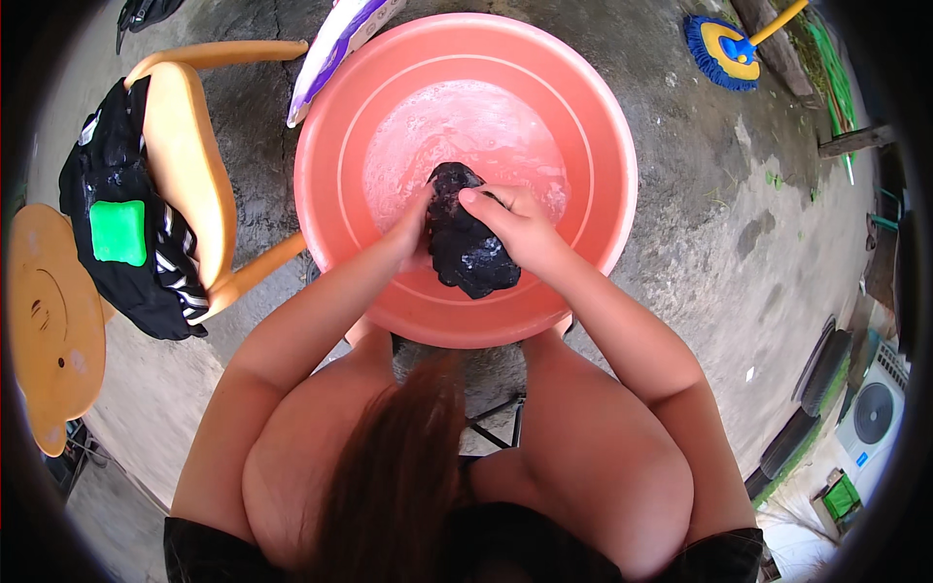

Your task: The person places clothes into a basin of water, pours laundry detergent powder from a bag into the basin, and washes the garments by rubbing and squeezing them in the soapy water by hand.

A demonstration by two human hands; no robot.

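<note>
A bunched-up, wet black cloth (471, 248) is between my two hands, held over the near half of a large pink basin (326, 194). Soapy-looking, shallow water (466, 112) lies in the basin's bottom. My left hand (413, 233) is closed on the cloth's left side, its fingers partly hidden behind it. From the right, my right hand (515, 223) grips the same cloth with its thumb laid over the top. What kind of garment the cloth is, I cannot make out.
Left of the basin, a yellow-orange plastic chair (185, 146) carries black clothing (107, 175) with a green bar of soap (119, 233) on it. A white and purple packet (335, 49) stands against the basin's far left rim. A blue and yellow mop head (724, 53) rests at the far right.
</note>
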